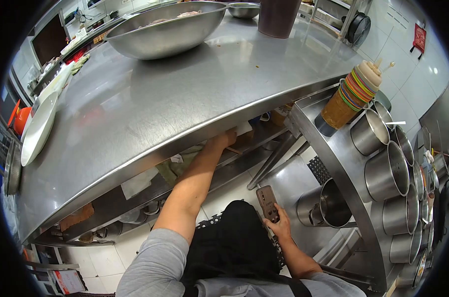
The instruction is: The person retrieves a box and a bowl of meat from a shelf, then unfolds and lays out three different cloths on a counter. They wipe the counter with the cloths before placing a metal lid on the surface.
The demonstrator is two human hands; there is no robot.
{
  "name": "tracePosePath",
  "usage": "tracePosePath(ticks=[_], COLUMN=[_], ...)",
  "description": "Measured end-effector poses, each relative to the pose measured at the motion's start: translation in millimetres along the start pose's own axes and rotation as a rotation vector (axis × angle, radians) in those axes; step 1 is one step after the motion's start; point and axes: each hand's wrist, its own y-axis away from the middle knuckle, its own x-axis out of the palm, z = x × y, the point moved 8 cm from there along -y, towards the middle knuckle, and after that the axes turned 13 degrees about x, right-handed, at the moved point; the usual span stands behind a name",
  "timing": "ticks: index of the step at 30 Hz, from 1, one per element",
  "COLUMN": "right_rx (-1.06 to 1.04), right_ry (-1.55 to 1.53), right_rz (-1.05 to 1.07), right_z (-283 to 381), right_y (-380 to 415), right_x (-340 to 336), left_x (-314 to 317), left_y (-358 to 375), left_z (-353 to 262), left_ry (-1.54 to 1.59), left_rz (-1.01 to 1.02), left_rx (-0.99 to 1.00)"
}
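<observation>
White tiled walls (405,74) and a pale tiled floor (105,258) surround a steel table (130,94) catching bright light.

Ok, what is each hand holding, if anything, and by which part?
The right hand holds a phone by its lower end. The left hand is under the tabletop; whether it holds anything cannot be told.

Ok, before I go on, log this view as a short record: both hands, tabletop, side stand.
Left hand: extended under the steel table, over the lower shelf; what it touches is unclear
Right hand: holding a phone near its lower end
Tabletop: large steel bowl toward the far side; brown container right of it; white dish at the left edge
Side stand: colour-banded bottle and several steel pots
</observation>
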Motion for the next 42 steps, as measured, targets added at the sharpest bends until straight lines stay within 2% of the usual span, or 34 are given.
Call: tracePosePath(ticks=[2,6,9,11,12,14,15,17,18,20,22,24,27,31,33,37,40,42], right_rx=[-0.001,-0.012,-0.025,-0.035,-0.044,-0.077,-0.113,-0.183,-0.251,-0.305,-0.243,-0.254,-0.230,-0.200,-0.184,-0.297,-0.357,-0.440], right_ry=[-0.004,-0.029,-0.057,-0.072,-0.085,-0.125,-0.165,-0.183,-0.203,-0.176,-0.023,0.157,0.312,0.417,0.521,0.529,0.428,0.249], right_rz=[0.003,-0.008,-0.009,-0.006,-0.003,0.001,0.005,-0.029,-0.065,-0.191,-0.276,-0.279,-0.248,-0.222,-0.173,-0.266,-0.284,-0.331], right_z=[3,7,12,22,30,51,64,95,113,140,171,199,223,240,239,235,249,264], right_y=[-2,-2,-6,-9,-12,-20,-26,-44,-53,-84,-117,-150,-184,-201,-203,-200,-207,-212], right_x=[2,4,4,3,3,4,5,7,7,13,20,32,48,63,68,70,82,86], left_x=[27,30,24,38,43,31,22,-19,-25,-29,-40,-63,-55,-61,-59,-58,-64,-62], left_y=[-6,-11,-9,-13,-14,-13,-9,7,10,4,7,12,13,21,24,17,19,15], left_z=[21,34,44,60,64,71,65,50,49,40,36,27,36,42,51,41,30,31], left_ry=[0.078,0.064,0.205,0.341,0.341,0.205,0.207,0.222,0.223,-0.044,0.014,0.235,0.140,0.140,0.213,0.191,0.086,0.181], left_rz=[-0.060,-0.176,-0.075,0.015,0.014,-0.246,-0.247,-0.375,-0.376,-0.180,-0.259,-0.291,-0.410,-0.393,-0.389,-0.415,-0.378,-0.338], left_rx=[-0.105,-0.131,-0.198,-0.320,-0.320,-0.308,-0.311,-0.362,-0.366,-0.209,-0.200,-0.254,-0.196,-0.273,-0.409,-0.274,-0.192,-0.192])
